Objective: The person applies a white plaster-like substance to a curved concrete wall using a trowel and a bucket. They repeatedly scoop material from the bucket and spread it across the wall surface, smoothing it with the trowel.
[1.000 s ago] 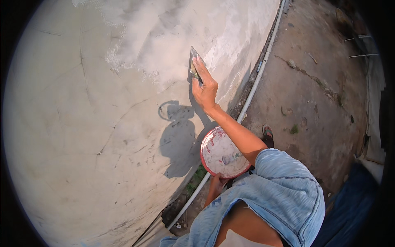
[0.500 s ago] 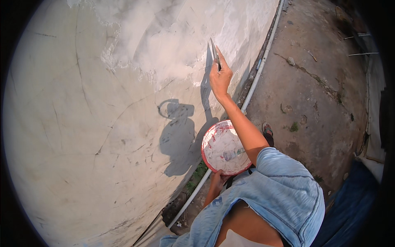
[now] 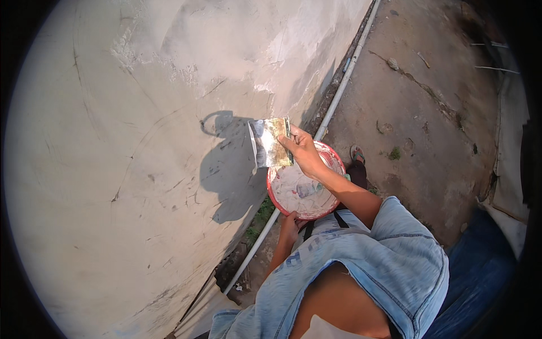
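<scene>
My right hand [image 3: 302, 150] grips a flat square metal spreader [image 3: 269, 141] with its fingers closed on the right edge; the blade faces me over the bowl, smeared with yellowish and white residue. My left hand [image 3: 289, 225] holds the lower rim of a round red bowl [image 3: 281, 196] of white paste, in which a smaller flat tool or piece [image 3: 307, 189] lies, partly covered by my right forearm. Beside me stands the pale, cracked wall [image 3: 130, 186], with rough white patches at the top and my shadow on it.
A white pipe [image 3: 351, 65] runs along the wall's foot by weeds. To the right is stained, cracked ground [image 3: 418, 124] with my sandalled foot [image 3: 357, 153]. Pale sheeting [image 3: 508, 169] and a dark blue tarp [image 3: 474, 271] line the right edge.
My right hand has left the wall, moving down to the bowl, and the spreader has turned so its broad face shows. My left hand still holds the bowl.
</scene>
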Available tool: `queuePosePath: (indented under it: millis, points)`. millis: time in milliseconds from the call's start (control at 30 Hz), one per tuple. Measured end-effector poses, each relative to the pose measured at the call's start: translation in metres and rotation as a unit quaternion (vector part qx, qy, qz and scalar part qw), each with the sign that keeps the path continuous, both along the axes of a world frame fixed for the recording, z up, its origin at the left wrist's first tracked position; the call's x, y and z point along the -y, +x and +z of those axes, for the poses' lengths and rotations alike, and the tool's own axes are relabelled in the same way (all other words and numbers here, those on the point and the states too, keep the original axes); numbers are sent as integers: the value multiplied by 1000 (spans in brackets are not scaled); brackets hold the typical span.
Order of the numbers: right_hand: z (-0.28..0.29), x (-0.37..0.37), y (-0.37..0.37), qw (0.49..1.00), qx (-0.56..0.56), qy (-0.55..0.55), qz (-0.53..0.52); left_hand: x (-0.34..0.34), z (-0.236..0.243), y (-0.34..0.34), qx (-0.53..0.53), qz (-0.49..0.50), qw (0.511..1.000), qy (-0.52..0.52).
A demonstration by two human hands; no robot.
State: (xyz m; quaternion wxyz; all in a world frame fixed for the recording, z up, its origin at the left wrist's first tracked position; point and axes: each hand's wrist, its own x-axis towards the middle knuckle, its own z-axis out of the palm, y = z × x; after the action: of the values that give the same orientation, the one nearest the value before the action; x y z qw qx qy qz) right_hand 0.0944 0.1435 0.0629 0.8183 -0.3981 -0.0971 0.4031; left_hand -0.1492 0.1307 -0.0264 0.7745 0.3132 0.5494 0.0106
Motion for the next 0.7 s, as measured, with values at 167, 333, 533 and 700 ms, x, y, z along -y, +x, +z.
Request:
queuePosePath:
  millis: [167, 333, 533, 700]
  points:
    - [-5, 65, 48, 992, -53, -112, 15, -8, -14, 11, -9, -31, 999, -8]
    - [-71, 127, 43, 893, 306, -306, 121, -8, -8, 30, -29, -54, 997, 43]
    - [-74, 132, 4, 789, 405, -461, 34, 8, 30, 58, -15, -36, 992, 124]
    - [-94, 121, 6, 843, 335, -413, -81, 13, 22, 58, 40, -40, 982, 181]
